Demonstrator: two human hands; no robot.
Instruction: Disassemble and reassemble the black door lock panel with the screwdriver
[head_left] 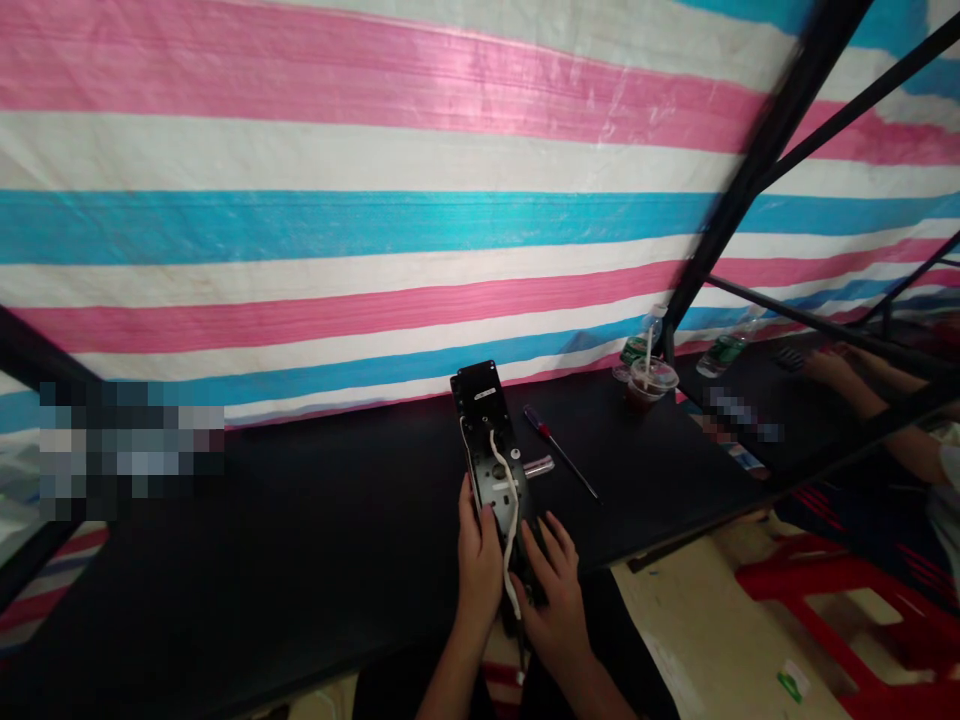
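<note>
A long black door-lock body (486, 432) with a white cable running down it lies on the black table (315, 520), its near end between my hands. My left hand (478, 556) wraps round its left side, fingers closed on the edge. On the right side my right hand (553, 578) rests with fingers spread over the lower end, touching the lock and the cable. A silver handle piece (538, 466) sticks out from the lock's right side. Just right of it lies a screwdriver (559, 450) with a red and blue grip.
A lidded drink cup with a straw (651, 380) and plastic bottles (724, 350) stand at the table's far right. Another person's arm (862, 395) reaches over the neighbouring table. Red plastic stools (847, 600) sit on the floor at right. A striped tarp hangs behind.
</note>
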